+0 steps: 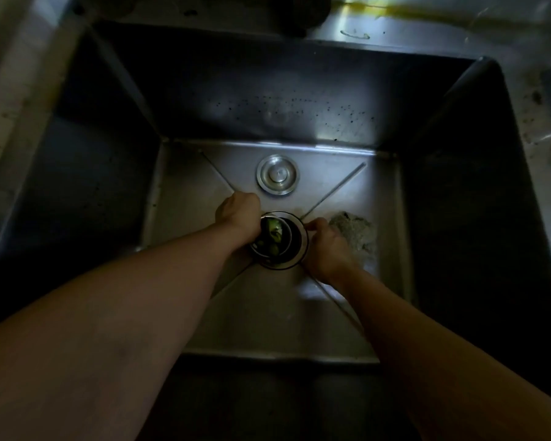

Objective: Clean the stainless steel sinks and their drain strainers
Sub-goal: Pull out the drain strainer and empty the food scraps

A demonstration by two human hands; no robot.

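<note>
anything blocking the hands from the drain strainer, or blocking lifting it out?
Nothing visible. Left hand and right hand already grip the drain strainer. Stopper lid and scrub pad lie apart beside it.

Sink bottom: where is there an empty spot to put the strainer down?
Bare steel lies left of the left hand toward the left wall, and along the near edge of the sink floor between the forearms. It is crowded at the middle: strainer, round drain cover behind it, grey scrubber beside the right hand.

brushed steel sink (185, 192), glossy metal stopper (277, 175)
</note>
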